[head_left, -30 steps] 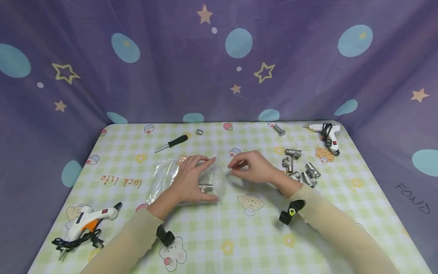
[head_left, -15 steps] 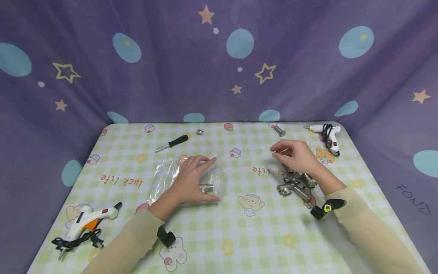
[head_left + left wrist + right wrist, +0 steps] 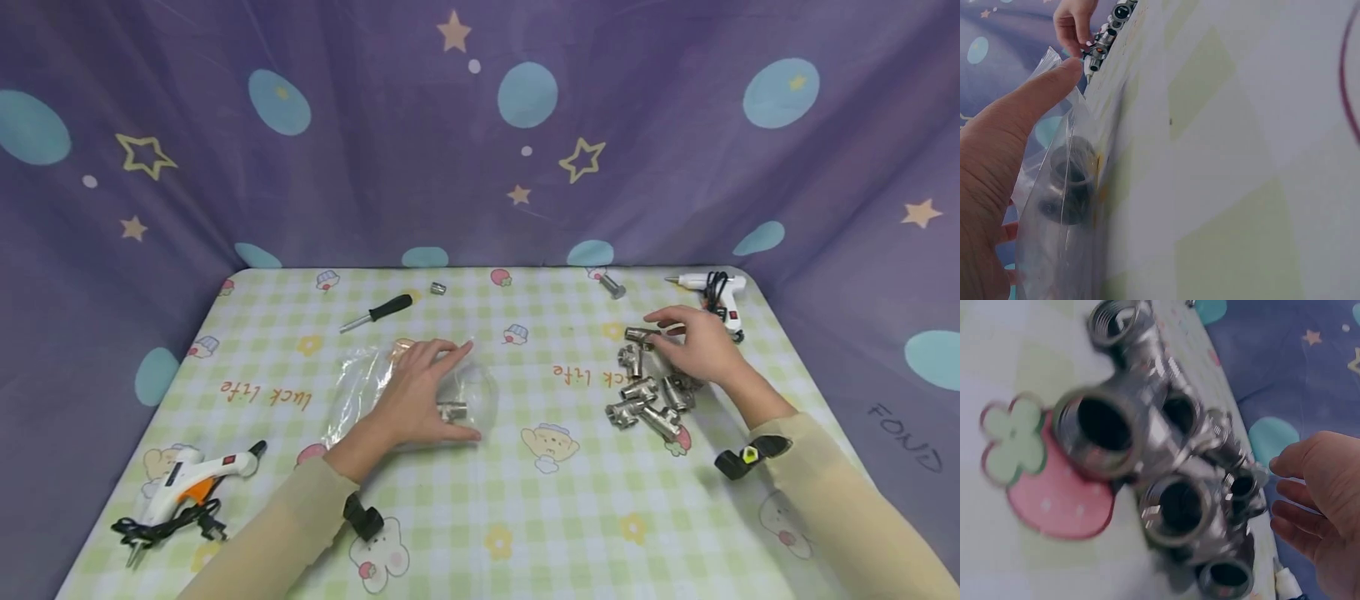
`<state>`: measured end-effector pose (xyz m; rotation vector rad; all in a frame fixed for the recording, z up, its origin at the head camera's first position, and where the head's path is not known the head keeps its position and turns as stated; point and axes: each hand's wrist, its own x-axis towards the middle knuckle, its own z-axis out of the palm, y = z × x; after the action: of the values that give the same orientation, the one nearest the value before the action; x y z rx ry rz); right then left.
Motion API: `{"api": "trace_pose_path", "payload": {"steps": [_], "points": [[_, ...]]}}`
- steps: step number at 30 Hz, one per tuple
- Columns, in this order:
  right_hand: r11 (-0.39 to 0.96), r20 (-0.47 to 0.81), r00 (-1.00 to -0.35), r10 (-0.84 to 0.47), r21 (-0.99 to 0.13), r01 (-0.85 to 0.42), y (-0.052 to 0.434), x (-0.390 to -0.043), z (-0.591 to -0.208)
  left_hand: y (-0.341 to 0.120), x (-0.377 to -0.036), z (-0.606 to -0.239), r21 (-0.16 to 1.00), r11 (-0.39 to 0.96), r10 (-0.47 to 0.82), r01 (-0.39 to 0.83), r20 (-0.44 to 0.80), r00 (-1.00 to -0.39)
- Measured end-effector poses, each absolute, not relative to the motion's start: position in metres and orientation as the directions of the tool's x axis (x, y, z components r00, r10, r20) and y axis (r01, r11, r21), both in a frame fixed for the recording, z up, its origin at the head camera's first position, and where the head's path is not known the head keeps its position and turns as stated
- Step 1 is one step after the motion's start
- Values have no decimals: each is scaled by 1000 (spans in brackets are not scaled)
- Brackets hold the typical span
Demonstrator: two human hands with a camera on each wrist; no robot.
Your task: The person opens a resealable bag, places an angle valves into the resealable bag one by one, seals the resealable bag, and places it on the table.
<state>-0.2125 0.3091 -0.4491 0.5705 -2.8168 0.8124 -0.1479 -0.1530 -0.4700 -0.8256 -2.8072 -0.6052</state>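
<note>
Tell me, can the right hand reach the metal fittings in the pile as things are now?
Probably yes. The right hand is already at the far side of the pile of metal fittings, its fingers at the farthest one, and nothing lies between them.

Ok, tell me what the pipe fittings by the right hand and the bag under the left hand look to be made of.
Pipe fittings: apparently metal with a bright silvery, polished finish; they show sharp glints and threaded open ends.
Bag: apparently thin clear plastic film, glossy and wrinkled; the tablecloth and one fitting inside show through it.

A fitting (image 3: 452, 411) is enclosed in the plastic bag (image 3: 360, 387) at table (image 3: 525, 517) centre; the pile of fittings (image 3: 648, 400) is set to its right, a screwdriver (image 3: 375, 314) behind.
</note>
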Motion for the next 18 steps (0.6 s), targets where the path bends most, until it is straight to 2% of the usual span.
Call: {"api": "trace_pose_path", "payload": {"steps": [11,18], "points": [[805,178,-927,-329,-461,-374,323,-209,-461,-147,-150,-470,339,746,511,573,261,-819],[821,132,-938,-322,-454,-346,316,-218,-464,-149,-148,-466,337,771,481,541,251,-840]]}}
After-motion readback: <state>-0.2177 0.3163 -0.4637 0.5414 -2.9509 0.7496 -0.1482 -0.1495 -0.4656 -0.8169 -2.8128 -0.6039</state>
